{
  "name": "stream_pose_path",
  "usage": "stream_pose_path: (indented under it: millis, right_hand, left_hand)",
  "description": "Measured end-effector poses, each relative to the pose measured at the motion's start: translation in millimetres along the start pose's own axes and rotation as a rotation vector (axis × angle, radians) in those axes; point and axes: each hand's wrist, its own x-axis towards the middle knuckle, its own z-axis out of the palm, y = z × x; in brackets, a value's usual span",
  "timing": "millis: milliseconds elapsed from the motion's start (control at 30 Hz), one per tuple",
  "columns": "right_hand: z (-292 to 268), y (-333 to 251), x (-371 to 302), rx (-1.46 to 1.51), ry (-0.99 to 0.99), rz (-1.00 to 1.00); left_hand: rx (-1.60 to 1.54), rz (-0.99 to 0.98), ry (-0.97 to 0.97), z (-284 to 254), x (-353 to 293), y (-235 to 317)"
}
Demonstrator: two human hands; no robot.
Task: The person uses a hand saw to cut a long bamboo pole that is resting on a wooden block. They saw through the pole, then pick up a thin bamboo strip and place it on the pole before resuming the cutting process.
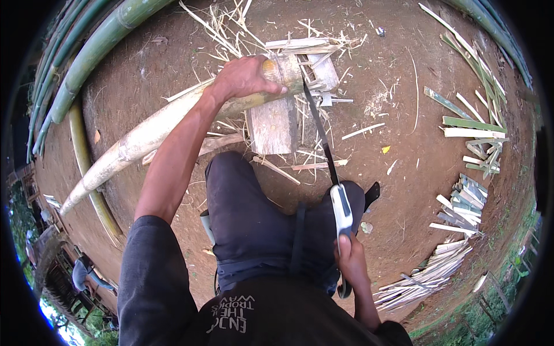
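At the upper centre of the frame, the left hand was clasped over a pale bamboo pole, its thumb laid along the near side and most of its fingers out of sight past the curve. Right of the lower centre, the right hand was wrapped around the white and dark handle of a saw, whose long dark blade ran up to the pole's upper end, near that left thumb. Whether the teeth had bitten in, I could not tell.

The pole lay across a wooden block and stretched away to the left of the frame. Being round, it could have rolled if the left hand's hold slackened, twisting or jamming the slim blade. A skip along the smooth skin might have carried the teeth into the thumb. The handle showed over the right knee of the dark trousers, so a long pull could have snagged there.

Farther out, loose slivers littered the soil around the block, split strips lay heaped at the lower right, and green poles filled the upper left.
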Motion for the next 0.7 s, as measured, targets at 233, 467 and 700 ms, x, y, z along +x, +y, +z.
stream_pose_path:
  millis: [233, 467, 700]
  right_hand:
    - [39, -83, 187, -0.200, 0.162, -0.305]
    - [9, 6, 1, 0.166, -0.045, -0.043]
    - [31, -68, 153, 0.011, -0.050, -0.136]
  left_hand:
    - [0.096, 0.158, 0.220, 17, 9, -4]
    - [0.002, 0.024, 0.032, 6, 6, -11]
    - [0.072, 0.129, 0.138, 13, 13, -6]
